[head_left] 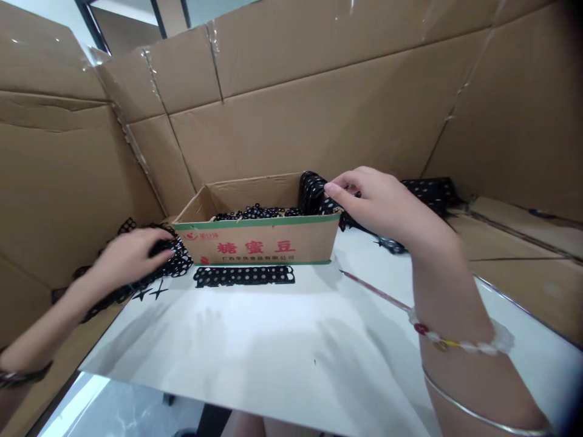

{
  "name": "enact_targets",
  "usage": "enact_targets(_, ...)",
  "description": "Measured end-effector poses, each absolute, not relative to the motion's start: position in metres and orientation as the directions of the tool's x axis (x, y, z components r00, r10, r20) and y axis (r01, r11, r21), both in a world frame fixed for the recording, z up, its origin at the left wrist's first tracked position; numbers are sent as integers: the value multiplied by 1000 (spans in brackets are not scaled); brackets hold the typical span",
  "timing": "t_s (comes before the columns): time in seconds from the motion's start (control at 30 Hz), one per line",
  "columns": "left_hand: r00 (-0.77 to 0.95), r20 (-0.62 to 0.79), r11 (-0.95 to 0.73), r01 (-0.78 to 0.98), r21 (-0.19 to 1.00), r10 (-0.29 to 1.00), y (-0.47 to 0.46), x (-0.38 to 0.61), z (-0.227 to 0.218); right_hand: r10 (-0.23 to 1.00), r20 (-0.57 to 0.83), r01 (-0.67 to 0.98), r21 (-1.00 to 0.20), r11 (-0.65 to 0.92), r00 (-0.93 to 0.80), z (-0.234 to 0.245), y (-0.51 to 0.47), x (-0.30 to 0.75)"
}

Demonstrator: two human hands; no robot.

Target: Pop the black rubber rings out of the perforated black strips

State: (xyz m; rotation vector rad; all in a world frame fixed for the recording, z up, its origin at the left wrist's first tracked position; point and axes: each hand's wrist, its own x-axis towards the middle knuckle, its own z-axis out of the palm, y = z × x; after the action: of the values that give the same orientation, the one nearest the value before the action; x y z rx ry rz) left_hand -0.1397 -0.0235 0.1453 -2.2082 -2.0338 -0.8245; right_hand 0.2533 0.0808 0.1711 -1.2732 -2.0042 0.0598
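Observation:
My left hand (130, 255) is at the left, over a heap of black perforated pieces (180, 261), its thumb and fingers apart with nothing visible between them. My right hand (371, 197) is at the right end of a cardboard box (259, 243) with red printing. Its thumb and bent fingers close at the edge of black perforated strips (312, 191) standing in the box; the exact contact is partly hidden. Small black ring-like bits (255, 211) lie inside the box. One black perforated strip (243, 276) lies flat on the white table in front of it.
Tall cardboard walls (319, 115) enclose the white table (273, 340). A thin pointed rod (373, 290) lies near my right forearm. Small black star-shaped bits (158, 290) rest at the left. More black perforated strips (430, 191) are piled at the back right.

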Motion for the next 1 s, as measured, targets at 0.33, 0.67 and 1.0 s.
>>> enact_targets(0.33,149,4,-148,979,141,989,25,-117,41,838,432,749,-419,514,-334,172,66,245)
enact_targets(0.67,124,67,-138,952,273,990,28,-119,37,795,404,698,-393,598,-453,166,71,242)
enact_targets(1.0,365,-552,239,629,740,750,-11,-103,83,699,262,628,-310,714,-665,152,55,216)
